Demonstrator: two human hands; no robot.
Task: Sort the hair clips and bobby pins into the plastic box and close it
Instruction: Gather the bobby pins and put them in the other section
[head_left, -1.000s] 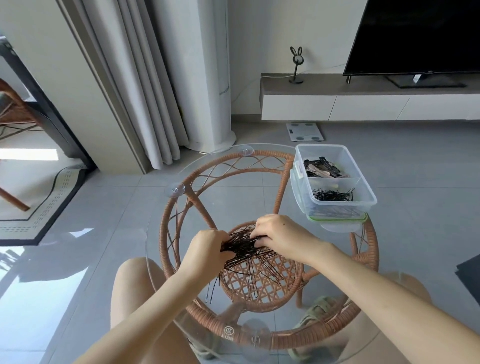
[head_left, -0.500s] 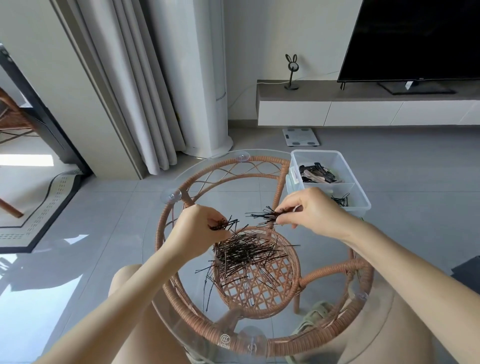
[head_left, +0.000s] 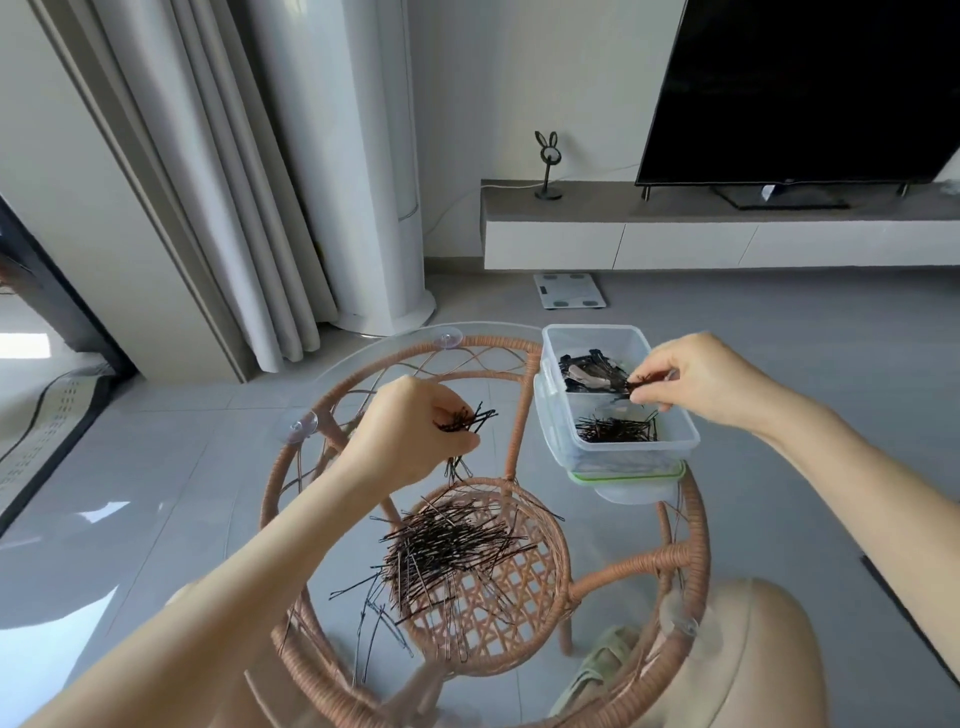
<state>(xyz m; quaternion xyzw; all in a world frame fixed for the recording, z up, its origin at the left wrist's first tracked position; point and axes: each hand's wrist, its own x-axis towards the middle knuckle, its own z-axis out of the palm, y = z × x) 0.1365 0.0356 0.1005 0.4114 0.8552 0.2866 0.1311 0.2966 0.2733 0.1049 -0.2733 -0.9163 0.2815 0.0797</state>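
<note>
Left hand gripped a bunch of bobby pins, raised above the loose pile on the glass surface. Right hand pinched a smaller tuft of pins over the plastic box, about at its divider. Box stood open at the surface's far right edge, on its green-rimmed lid. Far compartment held hair clips; near compartment held sorted pins.
</note>
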